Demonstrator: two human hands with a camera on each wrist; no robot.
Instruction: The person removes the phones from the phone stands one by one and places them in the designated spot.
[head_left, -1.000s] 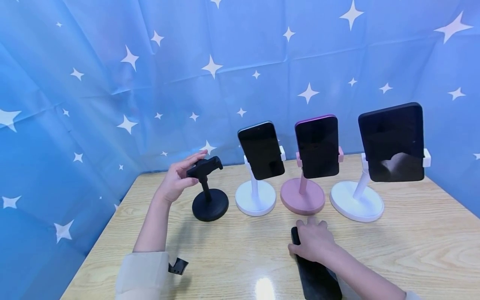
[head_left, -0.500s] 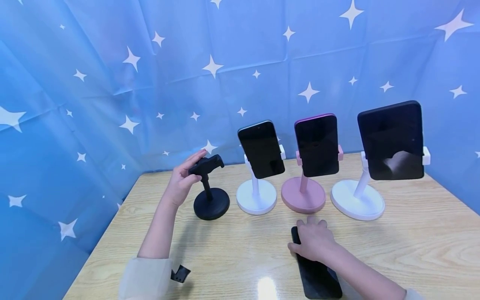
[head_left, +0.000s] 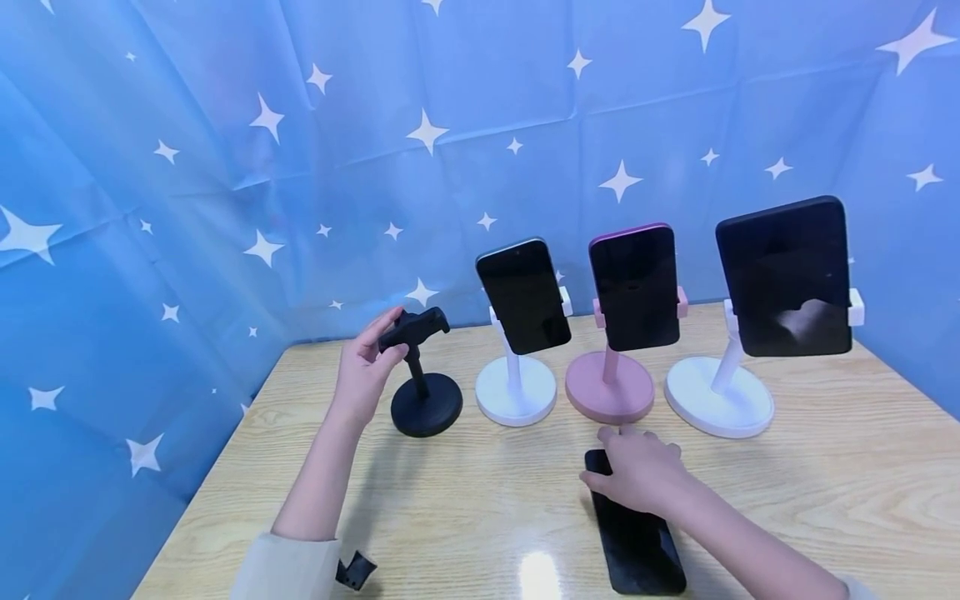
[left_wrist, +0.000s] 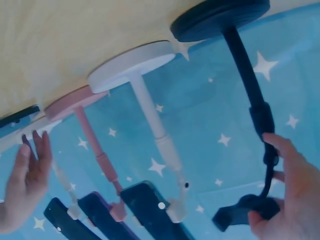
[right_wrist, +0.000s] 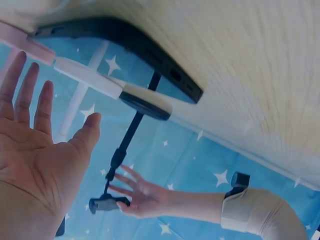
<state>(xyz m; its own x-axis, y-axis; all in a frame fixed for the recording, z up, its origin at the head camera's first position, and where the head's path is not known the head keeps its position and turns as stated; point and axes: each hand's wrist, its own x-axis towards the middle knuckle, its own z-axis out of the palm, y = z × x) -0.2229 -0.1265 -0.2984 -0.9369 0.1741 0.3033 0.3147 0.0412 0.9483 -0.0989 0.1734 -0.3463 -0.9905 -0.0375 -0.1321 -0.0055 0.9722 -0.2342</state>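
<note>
At the bottom left of the head view, note the pale left sleeve [head_left: 288,565] with a small black fitting [head_left: 357,572] just beside it. Locate the black phone [head_left: 641,554] at lower right of centre, flat on the wooden table [head_left: 472,508], upper end leaning left. Over its upper half, find the right hand [head_left: 647,472], not grasping: fingers extended in the right wrist view. Contact with the phone: cannot tell. Compared with half a second ago, note a slight rightward shift of that hand and more of the phone's upper end exposed. As a judgement, regard the phone as loose and unsecured.

Farther up, left of centre, see the black stand [head_left: 418,375], upright, its clamp [head_left: 420,328] without a phone. Observe the left hand [head_left: 362,371] pinching that clamp, much as before; judge the stand steadied.

Toward the right, identify the left white stand [head_left: 516,396], pink stand [head_left: 610,396] and right white stand [head_left: 720,400], each bearing a dark-screened device. Behind all, observe the blue star-patterned curtain [head_left: 360,208].
</note>
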